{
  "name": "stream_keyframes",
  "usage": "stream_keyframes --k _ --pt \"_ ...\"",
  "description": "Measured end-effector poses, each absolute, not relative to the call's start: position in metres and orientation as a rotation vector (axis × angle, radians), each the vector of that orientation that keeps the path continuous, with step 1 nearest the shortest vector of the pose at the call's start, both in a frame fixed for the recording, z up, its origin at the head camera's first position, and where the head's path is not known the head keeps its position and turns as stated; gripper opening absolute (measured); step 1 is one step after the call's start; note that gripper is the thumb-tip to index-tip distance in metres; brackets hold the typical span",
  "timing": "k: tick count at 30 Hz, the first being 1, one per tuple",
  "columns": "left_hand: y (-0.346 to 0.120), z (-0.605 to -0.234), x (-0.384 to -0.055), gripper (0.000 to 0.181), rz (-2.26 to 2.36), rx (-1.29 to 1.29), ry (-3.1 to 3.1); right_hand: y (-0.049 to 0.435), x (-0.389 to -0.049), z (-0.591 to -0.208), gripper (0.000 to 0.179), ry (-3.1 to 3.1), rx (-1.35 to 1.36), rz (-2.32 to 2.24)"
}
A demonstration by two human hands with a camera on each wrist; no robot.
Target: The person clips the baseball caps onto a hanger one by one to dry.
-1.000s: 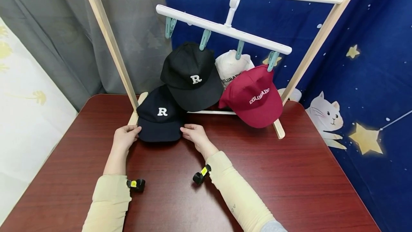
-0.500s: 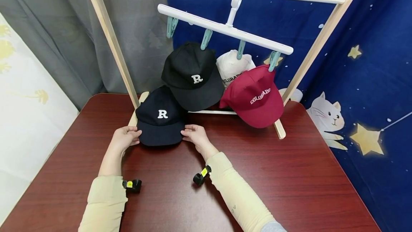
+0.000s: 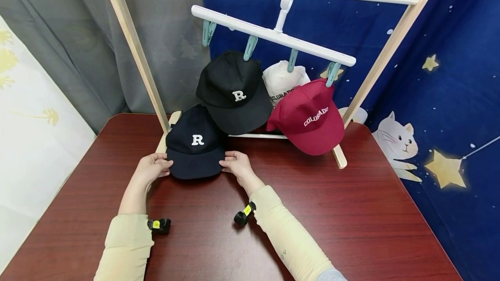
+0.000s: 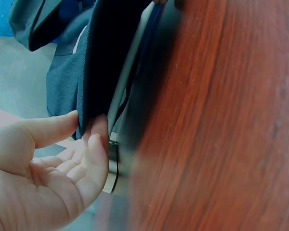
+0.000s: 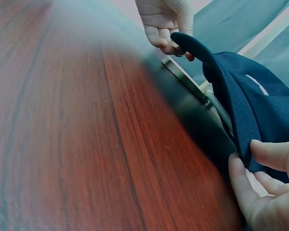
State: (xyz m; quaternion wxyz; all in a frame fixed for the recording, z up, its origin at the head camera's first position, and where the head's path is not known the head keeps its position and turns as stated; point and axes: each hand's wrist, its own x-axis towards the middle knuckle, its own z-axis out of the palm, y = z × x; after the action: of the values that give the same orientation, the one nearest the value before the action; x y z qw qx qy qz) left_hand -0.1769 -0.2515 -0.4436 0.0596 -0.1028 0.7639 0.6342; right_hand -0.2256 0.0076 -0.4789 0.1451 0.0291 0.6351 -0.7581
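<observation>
A navy baseball cap (image 3: 196, 144) with a white letter R faces me at the left foot of the rack. My left hand (image 3: 153, 167) pinches the left edge of its brim between thumb and fingers. On the opposite side, the brim's right edge is pinched by my right hand (image 3: 239, 167). Both wrist views show the brim (image 5: 231, 103) raised a little off the tabletop. Just behind it, a black cap (image 3: 234, 94), also with an R, hangs from a teal clip and overlaps the navy crown in the head view.
A wooden rack (image 3: 136, 55) stands on the red-brown table (image 3: 351, 229). Its top rail carries a tilted white hanger (image 3: 269, 34) with teal clips. A white cap (image 3: 283, 79) and a maroon cap (image 3: 312, 116) hang at right. The leftmost clip (image 3: 208, 33) holds nothing.
The navy cap has come slightly toward me, its brim now lower in the head view. My left forearm has shifted a little left; both hands keep their pinch on the brim.
</observation>
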Motion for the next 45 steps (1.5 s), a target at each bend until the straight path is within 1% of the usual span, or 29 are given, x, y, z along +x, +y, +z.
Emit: stream_keyframes --k 4,12,21,31,45 --pt "-0.253 -0.444 -0.177 0.051 1.915 -0.296 2.315 0.008 -0.226 -0.479 0.046 1.833 0.066 -2.175" --pt "-0.259 -0.447 -0.174 0.039 1.895 -0.23 2.315 0.006 -0.221 -0.477 0.047 1.842 0.075 -2.173" --pt "-0.265 -0.444 -0.169 0.029 1.86 -0.185 2.294 0.003 -0.217 -0.475 0.043 1.861 0.057 -2.172" --pt "-0.273 -0.443 -0.163 0.031 1.83 -0.151 2.26 -0.001 -0.214 -0.476 0.042 1.853 0.053 -2.178" --pt "-0.285 -0.443 -0.155 0.034 1.806 -0.14 2.264 -0.008 -0.205 -0.467 0.043 1.819 0.008 -2.168"
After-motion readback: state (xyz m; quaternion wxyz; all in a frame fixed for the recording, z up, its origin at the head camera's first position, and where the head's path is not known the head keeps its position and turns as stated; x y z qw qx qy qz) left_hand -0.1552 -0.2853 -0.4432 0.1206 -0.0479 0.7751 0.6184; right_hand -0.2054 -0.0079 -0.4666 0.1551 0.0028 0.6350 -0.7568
